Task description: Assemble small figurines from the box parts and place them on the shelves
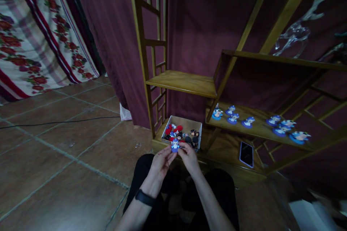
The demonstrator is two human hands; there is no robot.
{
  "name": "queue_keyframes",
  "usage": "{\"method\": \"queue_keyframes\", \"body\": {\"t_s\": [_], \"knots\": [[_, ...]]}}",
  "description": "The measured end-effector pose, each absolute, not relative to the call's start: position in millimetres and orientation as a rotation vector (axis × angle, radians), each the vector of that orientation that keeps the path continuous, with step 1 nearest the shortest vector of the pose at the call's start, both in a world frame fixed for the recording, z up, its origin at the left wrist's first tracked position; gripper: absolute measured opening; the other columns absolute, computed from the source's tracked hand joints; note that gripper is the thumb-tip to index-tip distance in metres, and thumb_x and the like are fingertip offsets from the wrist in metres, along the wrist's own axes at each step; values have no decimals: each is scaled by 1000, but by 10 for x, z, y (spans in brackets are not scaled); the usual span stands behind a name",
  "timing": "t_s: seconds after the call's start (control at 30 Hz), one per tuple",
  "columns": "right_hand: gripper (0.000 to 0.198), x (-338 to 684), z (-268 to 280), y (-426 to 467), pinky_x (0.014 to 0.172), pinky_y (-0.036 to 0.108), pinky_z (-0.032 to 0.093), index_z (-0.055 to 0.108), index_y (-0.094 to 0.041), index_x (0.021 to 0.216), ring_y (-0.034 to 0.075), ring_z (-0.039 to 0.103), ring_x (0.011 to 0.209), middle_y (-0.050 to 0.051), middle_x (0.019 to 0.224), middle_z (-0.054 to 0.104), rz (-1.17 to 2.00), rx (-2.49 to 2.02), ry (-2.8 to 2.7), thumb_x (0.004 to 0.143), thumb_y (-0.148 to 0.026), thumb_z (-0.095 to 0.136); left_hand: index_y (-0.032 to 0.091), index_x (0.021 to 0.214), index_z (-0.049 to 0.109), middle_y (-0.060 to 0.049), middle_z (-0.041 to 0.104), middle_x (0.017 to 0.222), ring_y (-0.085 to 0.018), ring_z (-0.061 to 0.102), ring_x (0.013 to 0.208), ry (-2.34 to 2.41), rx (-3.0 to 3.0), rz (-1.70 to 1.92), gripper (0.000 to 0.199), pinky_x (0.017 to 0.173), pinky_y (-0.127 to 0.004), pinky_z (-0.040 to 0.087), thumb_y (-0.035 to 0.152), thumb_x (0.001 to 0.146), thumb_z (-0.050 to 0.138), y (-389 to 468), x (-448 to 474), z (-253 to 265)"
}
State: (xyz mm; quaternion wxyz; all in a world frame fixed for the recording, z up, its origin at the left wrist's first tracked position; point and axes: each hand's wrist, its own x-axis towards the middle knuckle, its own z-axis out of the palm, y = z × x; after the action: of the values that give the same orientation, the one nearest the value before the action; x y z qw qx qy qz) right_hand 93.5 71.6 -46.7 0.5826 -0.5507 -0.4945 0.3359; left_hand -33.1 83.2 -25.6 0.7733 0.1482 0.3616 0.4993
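Note:
A small blue-and-white figurine (175, 145) on a purple base is held upright between both hands, in front of an open box. My left hand (162, 159) grips its left side with the fingertips; a dark band circles that wrist. My right hand (189, 156) pinches the right side. Just beyond, the white cardboard box (199, 130) holds several small red, white and black figurines (177, 129). To the right, several similar blue and purple figurines (248, 122) stand on a wooden shelf (260, 130).
A phone (246, 154) lies on the lowest board at right. Above the box is a wooden shelf (184, 82) of the lattice rack. A clear deer ornament (295, 34) stands on the upper right shelf. A black cable (59, 122) crosses the tiled floor at left.

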Motion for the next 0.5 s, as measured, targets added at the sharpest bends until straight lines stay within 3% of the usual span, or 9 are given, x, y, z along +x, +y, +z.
{"method": "queue_keyframes", "body": {"t_s": [0.5], "knots": [[19,1022,-397,620,76,34,50,61,-20,90,20,64,82,4,89,67,840,-1268,-1152,72,-26,58,9,88,65,-10,70,77,-13,67,65,808,394,1071,19,66,-23,56,1,72,60,778,-248,-201]]}}
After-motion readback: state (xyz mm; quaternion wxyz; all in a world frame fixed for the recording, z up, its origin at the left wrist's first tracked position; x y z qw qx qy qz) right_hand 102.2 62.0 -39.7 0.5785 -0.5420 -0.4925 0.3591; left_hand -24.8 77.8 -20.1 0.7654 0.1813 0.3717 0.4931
